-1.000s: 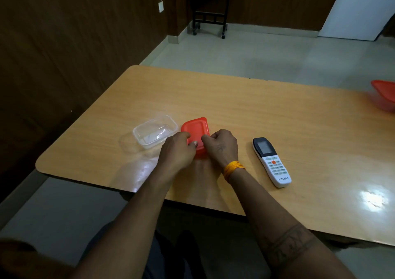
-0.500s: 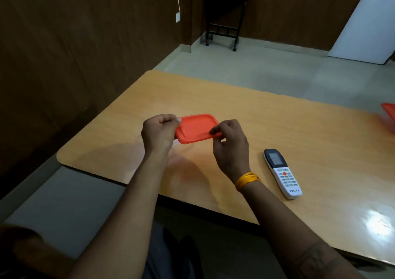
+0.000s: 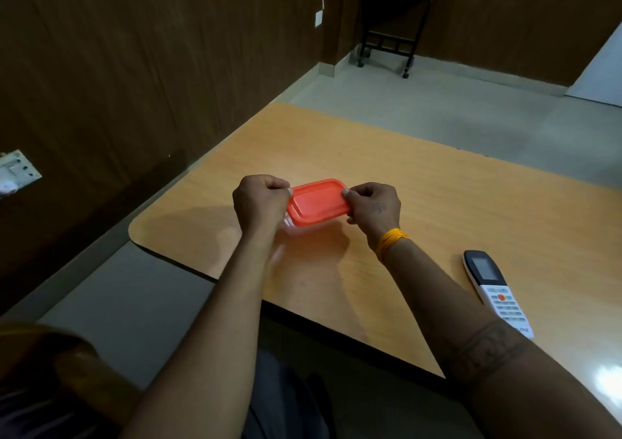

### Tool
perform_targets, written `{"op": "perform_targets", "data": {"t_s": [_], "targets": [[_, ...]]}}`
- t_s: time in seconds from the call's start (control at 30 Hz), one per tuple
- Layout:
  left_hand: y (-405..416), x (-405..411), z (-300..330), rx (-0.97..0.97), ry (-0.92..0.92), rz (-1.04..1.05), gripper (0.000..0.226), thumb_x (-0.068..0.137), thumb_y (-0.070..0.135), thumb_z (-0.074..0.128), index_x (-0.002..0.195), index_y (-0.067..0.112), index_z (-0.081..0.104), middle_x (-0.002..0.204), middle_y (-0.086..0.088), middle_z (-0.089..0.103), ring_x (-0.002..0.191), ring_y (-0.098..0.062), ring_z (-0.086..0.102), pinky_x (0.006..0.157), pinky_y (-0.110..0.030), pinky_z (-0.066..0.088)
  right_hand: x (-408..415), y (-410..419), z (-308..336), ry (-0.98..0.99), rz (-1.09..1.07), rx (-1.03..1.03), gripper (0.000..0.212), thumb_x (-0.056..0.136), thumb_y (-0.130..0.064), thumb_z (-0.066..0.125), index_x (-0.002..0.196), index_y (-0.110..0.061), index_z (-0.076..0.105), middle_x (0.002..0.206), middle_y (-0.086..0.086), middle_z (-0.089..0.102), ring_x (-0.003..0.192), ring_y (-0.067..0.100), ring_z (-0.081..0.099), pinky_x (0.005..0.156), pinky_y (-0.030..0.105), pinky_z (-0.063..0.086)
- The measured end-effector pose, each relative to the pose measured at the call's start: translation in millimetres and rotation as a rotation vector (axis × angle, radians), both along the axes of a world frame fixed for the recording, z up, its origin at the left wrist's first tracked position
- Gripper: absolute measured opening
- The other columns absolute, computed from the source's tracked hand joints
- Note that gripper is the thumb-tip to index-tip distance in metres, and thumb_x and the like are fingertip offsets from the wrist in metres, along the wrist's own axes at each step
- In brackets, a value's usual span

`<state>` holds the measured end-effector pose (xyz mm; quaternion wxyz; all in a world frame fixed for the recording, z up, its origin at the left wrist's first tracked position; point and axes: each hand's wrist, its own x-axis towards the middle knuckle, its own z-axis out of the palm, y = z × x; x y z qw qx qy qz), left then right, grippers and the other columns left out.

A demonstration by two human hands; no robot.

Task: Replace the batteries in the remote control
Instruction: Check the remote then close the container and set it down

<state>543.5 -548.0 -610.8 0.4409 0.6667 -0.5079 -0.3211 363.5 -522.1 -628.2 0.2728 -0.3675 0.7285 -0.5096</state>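
A small box with an orange lid (image 3: 318, 201) is held up over the surface (image 3: 437, 203) by both hands. The left hand (image 3: 259, 203) is curled round the left end of the lid, and the right hand (image 3: 373, 206) is curled round the right end, with the fingers (image 3: 350, 193) pinched on the lid's edge. A bit of the clear box (image 3: 288, 222) is seen under the lid, just beside the left fingers. It cannot be told if the lid is snapped on all the way or only laid on top. What is in the box cannot be seen. The remote control (image 3: 494, 290) is left lying on the surface, well apart from the fingers, out to the right of the right arm. It is turned button side up, so its back cover is hidden, and it is not touched by any hand. No batteries are seen anywhere. So the main job does not look started yet, as far as can be told. The remote has yet to be picked up and turned over. The back cover has yet to be slid off, the old batteries taken out, the new ones put in, and the cover shut again. The box is likely where batteries are kept, but that is only a guess.
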Motion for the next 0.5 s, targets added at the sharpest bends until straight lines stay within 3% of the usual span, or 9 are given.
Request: {"op": "perform_targets", "data": {"t_s": [0.07,0.17,0.27,0.37,0.5], "targets": [[-3.7,0.0,-0.5,0.001,-0.003,0.028,0.015,0.083,0.005,0.076,0.086,0.017,0.084,0.092,0.001,0.081,0.086,-0.018,0.073,0.075,-0.025,0.055,3.1,-7.2,-5.8,0.015,-0.007,0.030,0.013,0.086,-0.021,0.080,0.081,-0.010,0.077,0.083,0.015,0.077,0.049,0.020,0.067,0.052,0.034,0.062],[-6.1,2.0,-3.6,-0.021,-0.073,0.047,0.017,0.083,0.002,0.074,0.087,0.016,0.084,0.093,0.000,0.081,0.086,-0.017,0.073,0.068,-0.023,0.050,6.1,-14.6,-16.0,0.100,-0.014,0.077,0.017,0.081,-0.033,0.081,0.079,-0.017,0.079,0.080,0.004,0.077,0.071,0.026,0.073,0.071,0.043,0.064],[-7.7,4.8,-8.8,-0.006,-0.137,0.037,0.011,0.082,0.011,0.076,0.085,0.018,0.083,0.092,0.002,0.081,0.087,-0.019,0.074,0.069,-0.027,0.055,6.2,-14.6,-18.8,0.177,-0.007,0.097,0.022,0.085,-0.039,0.078,0.085,-0.017,0.080,0.088,0.001,0.076,0.087,0.023,0.070,0.078,0.034,0.057],[-8.1,6.2,-11.4,0.025,-0.142,0.010,0.004,0.083,0.018,0.080,0.080,0.019,0.082,0.092,0.002,0.080,0.086,-0.022,0.072,0.075,-0.031,0.058,5.9,-16.8,-19.6,0.205,-0.011,0.075,0.024,0.087,-0.039,0.076,0.091,-0.015,0.080,0.091,0.000,0.074,0.090,0.023,0.067,0.079,0.032,0.053],[-7.8,6.6,-13.5,0.011,-0.144,0.024,0.006,0.087,0.016,0.079,0.090,0.016,0.083,0.100,0.000,0.081,0.094,-0.023,0.074,0.074,-0.029,0.056,11.2,-21.1,-22.1,0.215,-0.001,0.066,0.027,0.088,-0.041,0.075,0.092,-0.014,0.078,0.094,0.002,0.073,0.091,0.022,0.065,0.077,0.029,0.048]]}}
